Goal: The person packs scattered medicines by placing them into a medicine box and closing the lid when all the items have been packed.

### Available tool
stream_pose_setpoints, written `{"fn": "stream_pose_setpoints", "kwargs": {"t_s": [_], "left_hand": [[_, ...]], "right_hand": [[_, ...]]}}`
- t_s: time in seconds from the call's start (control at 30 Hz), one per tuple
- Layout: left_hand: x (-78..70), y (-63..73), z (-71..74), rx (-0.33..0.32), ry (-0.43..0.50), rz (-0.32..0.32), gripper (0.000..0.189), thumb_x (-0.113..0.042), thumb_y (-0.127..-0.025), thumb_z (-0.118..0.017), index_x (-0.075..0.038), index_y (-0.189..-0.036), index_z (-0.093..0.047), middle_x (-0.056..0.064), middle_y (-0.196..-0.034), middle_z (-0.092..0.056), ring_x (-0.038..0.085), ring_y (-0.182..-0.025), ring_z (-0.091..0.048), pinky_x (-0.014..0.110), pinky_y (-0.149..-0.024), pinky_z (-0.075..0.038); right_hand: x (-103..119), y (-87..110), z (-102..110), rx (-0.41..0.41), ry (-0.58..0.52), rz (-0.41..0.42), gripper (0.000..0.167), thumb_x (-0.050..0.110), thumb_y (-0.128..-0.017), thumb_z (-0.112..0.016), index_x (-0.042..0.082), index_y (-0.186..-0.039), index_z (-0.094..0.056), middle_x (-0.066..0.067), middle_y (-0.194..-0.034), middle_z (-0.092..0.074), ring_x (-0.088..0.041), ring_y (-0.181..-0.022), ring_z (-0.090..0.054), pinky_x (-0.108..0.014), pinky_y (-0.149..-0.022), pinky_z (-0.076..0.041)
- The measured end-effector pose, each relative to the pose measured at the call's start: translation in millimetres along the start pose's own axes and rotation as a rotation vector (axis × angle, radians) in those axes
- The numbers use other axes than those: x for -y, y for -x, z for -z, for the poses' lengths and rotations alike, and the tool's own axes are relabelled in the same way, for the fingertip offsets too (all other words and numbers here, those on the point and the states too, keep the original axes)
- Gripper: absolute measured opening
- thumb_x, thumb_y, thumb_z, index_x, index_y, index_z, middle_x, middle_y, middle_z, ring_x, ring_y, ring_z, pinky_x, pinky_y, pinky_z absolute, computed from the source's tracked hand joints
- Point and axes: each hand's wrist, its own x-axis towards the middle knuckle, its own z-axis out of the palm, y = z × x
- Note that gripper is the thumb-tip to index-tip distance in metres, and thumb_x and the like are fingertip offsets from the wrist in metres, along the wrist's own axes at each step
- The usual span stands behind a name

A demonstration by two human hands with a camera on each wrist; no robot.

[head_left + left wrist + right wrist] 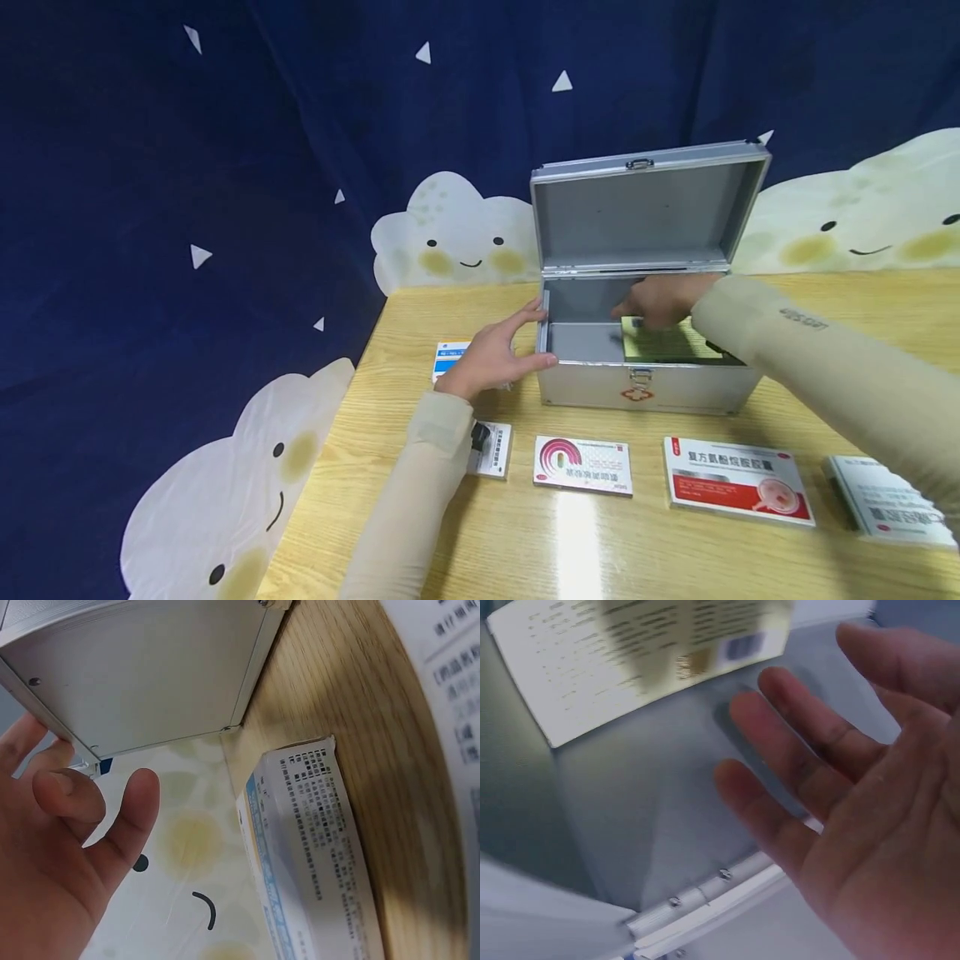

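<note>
Yellow carton (670, 343) lies inside the metal case (585, 385), along its front edge; right hand (663, 302) above it, left hand (491, 357) at the left rim, both hands' fingers released

- Setting: an indoor space with child-style decoration; whether it is a home, a nursery or a staged recording corner cannot be told.
- Surface: a tabletop of yellowish wood grain (675, 567), marked by a bright streak of reflected light.
- Backdrop: dark blue cloth (450, 108), hanging in soft folds behind and to the left of the surface and scattered with small white triangles (562, 82).
- Cloud figures (465, 225): large, white, smiling and yellow-cheeked, these are the main evidence of the childlike decor.
- Articles: a silver case (585, 387) bearing a cross emblem (637, 395) and medicine cartons (738, 482); being portable, they leave the room type unsettled.
</note>
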Motion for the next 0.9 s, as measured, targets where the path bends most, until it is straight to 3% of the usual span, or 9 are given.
{"fn": "stream_pose_setpoints", "kwargs": {"t_s": [0.13,0.17,0.27,0.4,0.5,0.67,0.77,0.9], "left_hand": [[0.0,-1.7,2.6,0.001,-0.013,-0.003,0.075,-0.058,-0.082,-0.072,-0.040,-0.149,-0.042,-0.030,-0.161,-0.022,0.024,-0.146,-0.040,0.050,-0.116,-0.037],[-0.1,-2.0,3.3,0.001,-0.017,-0.005,0.075,-0.059,-0.081,-0.072,-0.040,-0.148,-0.042,-0.030,-0.160,-0.023,0.023,-0.144,-0.043,0.049,-0.115,-0.038],[-0.5,-1.8,4.6,0.014,-0.007,-0.012,0.076,-0.059,-0.081,-0.073,-0.039,-0.148,-0.044,-0.030,-0.160,-0.024,0.023,-0.115,-0.064,0.043,-0.097,-0.051],[0.3,-0.8,4.6,0.018,0.011,-0.027,0.075,-0.056,-0.082,-0.073,-0.037,-0.148,-0.044,-0.029,-0.161,-0.023,0.021,-0.082,-0.061,0.033,-0.073,-0.052],[0.0,-0.5,3.7,0.008,-0.002,-0.043,0.074,-0.055,-0.082,-0.073,-0.035,-0.148,-0.045,-0.028,-0.161,-0.024,0.015,-0.095,-0.058,0.030,-0.079,-0.050],[0.2,0.4,3.6,-0.012,-0.034,-0.062,0.074,-0.056,-0.082,-0.073,-0.033,-0.147,-0.047,-0.024,-0.162,-0.026,0.018,-0.114,-0.057,0.041,-0.098,-0.048],[0.4,0.3,3.5,-0.030,-0.053,-0.085,0.073,-0.056,-0.082,-0.072,-0.031,-0.147,-0.049,-0.020,-0.162,-0.028,0.021,-0.133,-0.051,0.046,-0.116,-0.036],[0.4,-0.2,3.5,-0.043,-0.081,-0.107,0.072,-0.055,-0.083,-0.071,-0.028,-0.147,-0.049,-0.017,-0.162,-0.029,0.022,-0.149,-0.033,0.048,-0.125,-0.021]], "right_hand": [[8.9,10.3,10.3,-0.035,-0.044,0.012,0.056,0.000,-0.088,-0.060,0.000,-0.142,-0.051,-0.025,-0.131,-0.063,-0.020,-0.088,-0.064,-0.048,-0.088,-0.055],[11.9,13.3,13.0,-0.052,-0.053,0.011,0.054,0.003,-0.089,-0.061,0.001,-0.142,-0.051,-0.024,-0.131,-0.064,-0.021,-0.090,-0.065,-0.047,-0.087,-0.055],[21.1,24.4,21.3,-0.119,-0.104,0.000,0.050,0.009,-0.092,-0.060,0.007,-0.142,-0.054,-0.019,-0.108,-0.070,-0.020,-0.082,-0.063,-0.041,-0.075,-0.053],[31.3,41.6,30.5,-0.244,-0.115,0.001,0.045,0.011,-0.094,-0.059,0.014,-0.138,-0.060,-0.007,-0.098,-0.067,-0.016,-0.081,-0.060,-0.037,-0.074,-0.051],[35.7,55.2,34.0,-0.298,-0.113,0.008,0.042,0.012,-0.094,-0.061,0.014,-0.136,-0.062,-0.008,-0.111,-0.070,-0.020,-0.097,-0.067,-0.043,-0.084,-0.055],[45.9,72.7,35.8,-0.315,-0.142,0.020,0.038,0.012,-0.094,-0.062,0.011,-0.132,-0.064,-0.010,-0.123,-0.069,-0.024,-0.108,-0.067,-0.046,-0.089,-0.055],[53.7,83.0,37.6,-0.336,-0.137,0.025,0.037,0.014,-0.094,-0.064,0.012,-0.131,-0.065,-0.008,-0.128,-0.068,-0.023,-0.110,-0.065,-0.047,-0.093,-0.054],[61.5,96.6,39.9,-0.367,-0.126,0.037,0.037,0.016,-0.094,-0.065,0.013,-0.131,-0.064,-0.007,-0.133,-0.066,-0.023,-0.112,-0.065,-0.049,-0.096,-0.053]]}}
